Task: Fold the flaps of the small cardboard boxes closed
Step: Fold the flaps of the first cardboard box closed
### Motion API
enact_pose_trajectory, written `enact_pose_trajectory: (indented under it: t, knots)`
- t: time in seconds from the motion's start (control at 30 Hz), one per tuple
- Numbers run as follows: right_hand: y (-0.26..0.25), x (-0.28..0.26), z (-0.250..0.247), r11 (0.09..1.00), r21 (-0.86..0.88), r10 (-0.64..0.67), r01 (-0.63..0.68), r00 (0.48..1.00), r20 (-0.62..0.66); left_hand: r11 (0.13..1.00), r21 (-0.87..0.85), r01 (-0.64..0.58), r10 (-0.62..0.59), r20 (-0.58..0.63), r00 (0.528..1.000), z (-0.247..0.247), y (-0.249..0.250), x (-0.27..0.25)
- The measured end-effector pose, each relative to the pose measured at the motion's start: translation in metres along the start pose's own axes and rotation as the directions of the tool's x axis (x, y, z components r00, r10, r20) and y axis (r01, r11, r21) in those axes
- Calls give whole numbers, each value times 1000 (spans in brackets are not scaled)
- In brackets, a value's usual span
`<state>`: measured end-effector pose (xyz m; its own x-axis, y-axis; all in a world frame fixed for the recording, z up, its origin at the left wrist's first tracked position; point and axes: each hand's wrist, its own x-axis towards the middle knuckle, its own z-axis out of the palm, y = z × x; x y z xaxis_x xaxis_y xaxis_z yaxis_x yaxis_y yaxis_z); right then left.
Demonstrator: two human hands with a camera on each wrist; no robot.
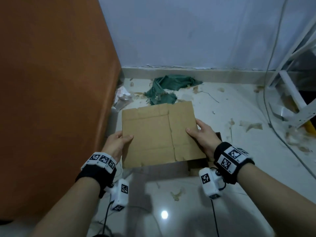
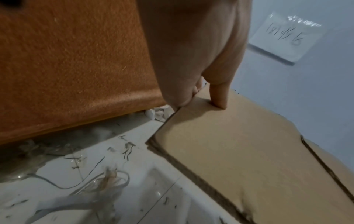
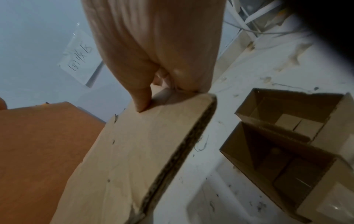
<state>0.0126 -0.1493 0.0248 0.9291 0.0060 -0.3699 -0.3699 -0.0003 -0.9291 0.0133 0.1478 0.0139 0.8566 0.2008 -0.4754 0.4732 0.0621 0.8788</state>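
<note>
Your left hand (image 1: pixel 119 139) and right hand (image 1: pixel 201 134) pinch flat cardboard sheet (image 1: pixel 159 132) at opposite edges, thumbs on top, forearms extended. Two open small boxes (image 3: pixel 283 136) sit on floor below your right wrist.

Left hand (image 2: pixel 195 50) comes down from the top of the frame and grips the near-left edge of a flat cardboard sheet (image 2: pixel 249 159). Thumb (image 2: pixel 220 97) presses on the sheet's upper face; the other fingers are curled under the edge, mostly hidden. Sheet spreads away to the right of the hand and below it, a slit running across its far right part. Left of the hand: orange felt-like panel (image 2: pixel 76 68), upright. Below the hand: pale tiled floor (image 2: pixel 153 204) with scraps, thin wires and a grey cable (image 2: pixel 63 203). Right of the hand, on the pale wall: taped paper note (image 2: pixel 287 37) with handwriting, unreadable.
</note>
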Motion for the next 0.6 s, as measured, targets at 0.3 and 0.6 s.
enact_pose_trajectory:
  t: [0.3,0.6]
  knots:
    - [73,84,56,983,-156,91,-101,994,-68,992,68,102,-92,-138,986,-30,-68,86]
    - [163,130,61,846,-253,429,-469,881,-197,928,146,342,-329,-108,938,-4,-160,134]
